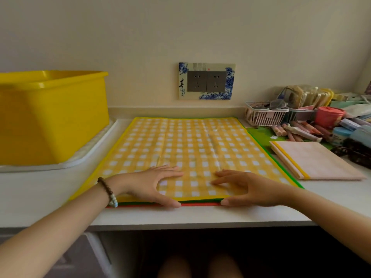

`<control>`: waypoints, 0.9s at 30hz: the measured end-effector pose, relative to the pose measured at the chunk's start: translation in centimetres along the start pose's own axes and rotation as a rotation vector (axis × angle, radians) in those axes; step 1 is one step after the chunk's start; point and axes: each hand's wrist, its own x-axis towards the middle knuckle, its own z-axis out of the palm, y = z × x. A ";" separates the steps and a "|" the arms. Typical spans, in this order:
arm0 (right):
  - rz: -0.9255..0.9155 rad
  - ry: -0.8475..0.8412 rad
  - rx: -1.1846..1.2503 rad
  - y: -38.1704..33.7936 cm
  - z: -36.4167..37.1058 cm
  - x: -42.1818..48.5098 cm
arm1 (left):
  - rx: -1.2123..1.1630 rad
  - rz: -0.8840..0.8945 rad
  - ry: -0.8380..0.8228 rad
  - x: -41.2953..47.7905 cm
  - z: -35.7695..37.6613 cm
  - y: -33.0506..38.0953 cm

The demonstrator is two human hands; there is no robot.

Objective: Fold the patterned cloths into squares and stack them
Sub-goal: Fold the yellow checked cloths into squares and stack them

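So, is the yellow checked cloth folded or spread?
Spread: the yellow checked cloth lies flat, left hand and right hand pressing its near part.

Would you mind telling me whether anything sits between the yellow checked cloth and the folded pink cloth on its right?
Nothing visible does. The left hand and right hand lie flat on the yellow checked cloth, whose top is otherwise bare, and the folded pink cloth lies beside it across a narrow strip of counter.

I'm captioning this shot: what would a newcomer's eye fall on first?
The yellow checked cloth spread flat mid-counter, with the left hand and right hand resting flat on its near edge. Next the big yellow tub at the far left, then the folded pink cloth at the right.
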 end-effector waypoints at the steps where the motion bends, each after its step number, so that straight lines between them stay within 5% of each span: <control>1: 0.006 -0.006 0.016 0.0 -0.1 0.1 | -0.036 0.001 0.005 -0.1 -0.1 -0.1; 5: 0.042 -0.002 0.065 -0.2 -1.1 0.5 | -0.264 0.016 0.003 -0.5 -1.4 0.3; 10: 0.073 0.045 0.046 -1.1 -3.5 1.6 | -0.270 -0.038 0.001 -0.5 -4.0 0.0; 18: 0.077 0.352 -0.316 -1.5 -8.1 6.3 | -0.169 -0.072 0.369 2.4 -9.2 -0.5; 22: 0.083 0.414 -0.596 -1.0 -8.4 8.9 | 0.230 -0.120 0.524 4.5 -9.5 -0.8; 27: 0.064 0.487 -0.669 0.5 -8.9 11.8 | 0.600 -0.114 0.724 6.8 -9.8 -1.3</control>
